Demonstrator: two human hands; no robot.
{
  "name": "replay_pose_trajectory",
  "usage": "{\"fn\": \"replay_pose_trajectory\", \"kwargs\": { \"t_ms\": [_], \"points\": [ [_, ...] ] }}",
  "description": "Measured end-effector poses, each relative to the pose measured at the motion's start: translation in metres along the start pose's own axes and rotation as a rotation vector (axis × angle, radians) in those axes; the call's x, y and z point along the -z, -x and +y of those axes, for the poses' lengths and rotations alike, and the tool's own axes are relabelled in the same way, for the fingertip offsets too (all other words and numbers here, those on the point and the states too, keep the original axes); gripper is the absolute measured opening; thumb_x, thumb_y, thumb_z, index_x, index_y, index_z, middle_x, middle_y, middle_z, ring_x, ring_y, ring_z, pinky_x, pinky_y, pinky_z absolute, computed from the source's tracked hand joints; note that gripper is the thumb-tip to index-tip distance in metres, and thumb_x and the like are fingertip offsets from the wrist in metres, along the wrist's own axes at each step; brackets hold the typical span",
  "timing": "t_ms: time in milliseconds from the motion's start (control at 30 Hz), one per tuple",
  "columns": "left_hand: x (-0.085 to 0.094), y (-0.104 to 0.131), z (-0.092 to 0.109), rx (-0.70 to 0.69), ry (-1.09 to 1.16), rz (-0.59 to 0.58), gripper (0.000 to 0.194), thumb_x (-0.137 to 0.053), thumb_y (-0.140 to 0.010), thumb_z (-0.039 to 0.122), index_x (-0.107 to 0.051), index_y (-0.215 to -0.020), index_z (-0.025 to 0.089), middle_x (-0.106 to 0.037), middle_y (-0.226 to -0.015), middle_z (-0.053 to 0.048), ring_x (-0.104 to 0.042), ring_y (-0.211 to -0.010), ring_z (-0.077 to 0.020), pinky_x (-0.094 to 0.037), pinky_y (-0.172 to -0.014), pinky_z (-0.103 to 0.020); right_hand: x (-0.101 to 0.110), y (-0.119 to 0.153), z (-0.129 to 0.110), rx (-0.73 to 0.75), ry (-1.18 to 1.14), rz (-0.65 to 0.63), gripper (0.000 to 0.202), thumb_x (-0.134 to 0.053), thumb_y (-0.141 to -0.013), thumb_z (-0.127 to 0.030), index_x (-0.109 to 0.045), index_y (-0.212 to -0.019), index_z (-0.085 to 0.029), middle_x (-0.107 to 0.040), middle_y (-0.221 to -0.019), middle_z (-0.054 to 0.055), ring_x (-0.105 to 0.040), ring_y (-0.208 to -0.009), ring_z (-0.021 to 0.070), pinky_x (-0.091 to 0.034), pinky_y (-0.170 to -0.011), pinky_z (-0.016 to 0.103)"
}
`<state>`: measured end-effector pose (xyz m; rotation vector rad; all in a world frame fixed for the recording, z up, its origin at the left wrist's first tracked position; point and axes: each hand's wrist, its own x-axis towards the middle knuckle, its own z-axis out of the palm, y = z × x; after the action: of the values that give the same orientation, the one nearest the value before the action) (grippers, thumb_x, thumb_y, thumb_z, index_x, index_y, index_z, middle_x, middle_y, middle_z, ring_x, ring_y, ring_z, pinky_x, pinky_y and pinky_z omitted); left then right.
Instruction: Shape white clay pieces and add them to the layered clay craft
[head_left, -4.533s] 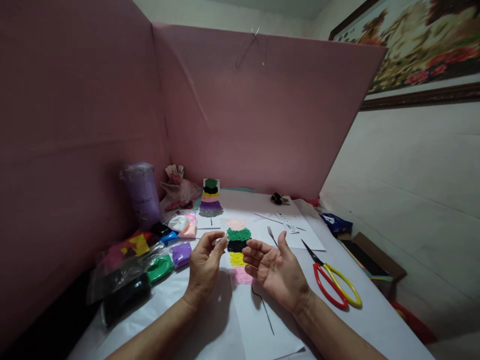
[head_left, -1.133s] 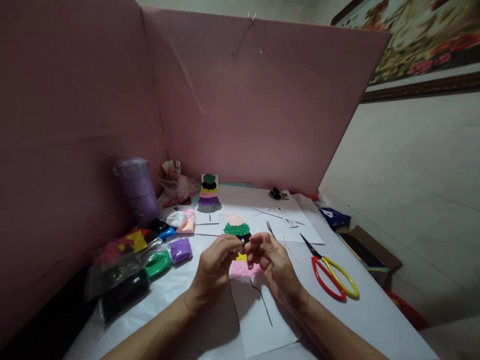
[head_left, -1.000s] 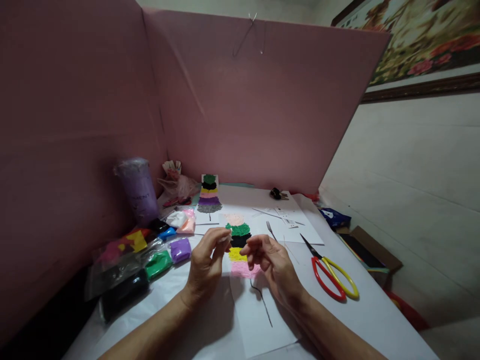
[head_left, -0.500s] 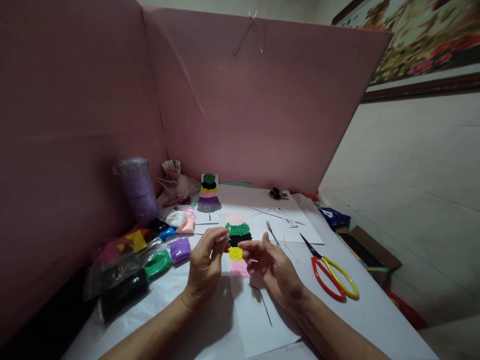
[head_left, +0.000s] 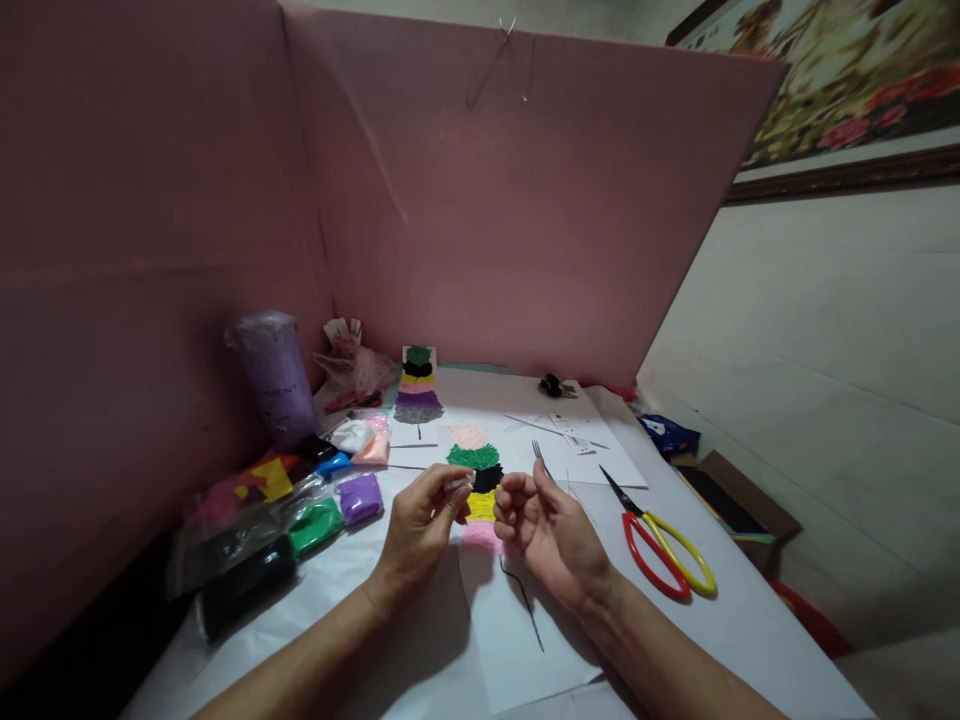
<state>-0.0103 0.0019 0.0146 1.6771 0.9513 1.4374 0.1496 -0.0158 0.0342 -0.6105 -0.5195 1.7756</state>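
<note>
My left hand [head_left: 421,535] pinches a small white piece [head_left: 466,479], which looks like soft clay, between thumb and fingertips. Just right of it, my right hand [head_left: 546,530] is palm-up with loosely curled fingers and the thumb apart; nothing shows in it. Both hands are above a white paper sheet [head_left: 517,650] bearing textured bands of peach, green, black, yellow and pink clay [head_left: 480,538]. A dark line runs down the sheet below the bands. Behind lies a finished-looking card [head_left: 418,400] with similar coloured bands.
Bagged coloured clay [head_left: 360,498] and a purple cylinder [head_left: 274,380] stand at left. Scissors [head_left: 664,550] with red and yellow handles lie at right, near a fork [head_left: 538,455]. Keys [head_left: 555,386] lie farther back. A pink board [head_left: 487,220] encloses the back and left.
My left hand has moved slightly right and down with the white piece. My right hand's fingers have curled in more.
</note>
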Motion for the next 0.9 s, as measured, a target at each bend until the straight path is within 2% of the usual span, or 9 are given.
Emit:
{"fn": "replay_pose_trajectory", "kwargs": {
  "t_ms": [167,267,467,667,900],
  "points": [
    [-0.0021,0.0011,-0.0005,-0.133,-0.031,-0.060,0.013,-0.054,-0.087,0.020,-0.065,-0.093,0.017,-0.061,-0.078,-0.003,-0.057,-0.059,-0.0111,-0.051,-0.055,-0.025,0.0024,-0.0039,-0.0011,-0.040,-0.130,0.021,0.028,-0.065,-0.085,-0.037,-0.061,-0.069,-0.015,-0.057,-0.064,0.003,-0.049,-0.056,0.0113,-0.042,-0.050,0.021],
    [-0.0016,0.0013,-0.0022,-0.151,-0.055,-0.059,0.013,-0.052,-0.088,0.019,-0.064,-0.094,0.018,-0.060,-0.077,-0.003,-0.056,-0.060,-0.0110,-0.051,-0.055,-0.024,0.0033,-0.0049,-0.0009,-0.037,-0.152,0.016,0.025,-0.067,-0.084,-0.034,-0.061,-0.069,-0.015,-0.056,-0.063,0.002,-0.047,-0.054,0.0108,-0.043,-0.050,0.021],
    [-0.0008,0.0019,-0.0014,-0.156,-0.095,-0.047,0.011,-0.054,-0.087,0.018,-0.064,-0.092,0.018,-0.060,-0.077,-0.002,-0.056,-0.059,-0.0104,-0.050,-0.055,-0.024,0.0019,-0.0030,0.0009,0.026,-0.080,0.047,0.020,-0.082,-0.067,-0.016,-0.062,-0.067,-0.015,-0.055,-0.064,-0.001,-0.047,-0.054,0.0085,-0.043,-0.050,0.019],
    [-0.0010,0.0021,0.0004,-0.164,-0.090,-0.021,0.010,-0.055,-0.087,0.017,-0.064,-0.091,0.018,-0.061,-0.076,-0.002,-0.056,-0.057,-0.0101,-0.049,-0.054,-0.023,0.0033,-0.0017,0.0019,0.083,0.190,0.042,0.026,-0.087,-0.061,-0.023,-0.063,-0.063,-0.013,-0.056,-0.057,-0.002,-0.051,-0.051,0.0077,-0.041,-0.050,0.018],
    [-0.0017,0.0027,0.0002,-0.179,-0.063,-0.072,0.014,-0.054,-0.086,0.013,-0.063,-0.096,0.017,-0.061,-0.082,-0.003,-0.058,-0.058,-0.0091,-0.051,-0.053,-0.022,0.0080,-0.0079,0.0041,0.103,0.159,0.058,0.026,-0.090,-0.054,-0.019,-0.069,-0.069,-0.013,-0.063,-0.063,-0.002,-0.055,-0.050,0.0070,-0.052,-0.056,0.020]
  ]
}}
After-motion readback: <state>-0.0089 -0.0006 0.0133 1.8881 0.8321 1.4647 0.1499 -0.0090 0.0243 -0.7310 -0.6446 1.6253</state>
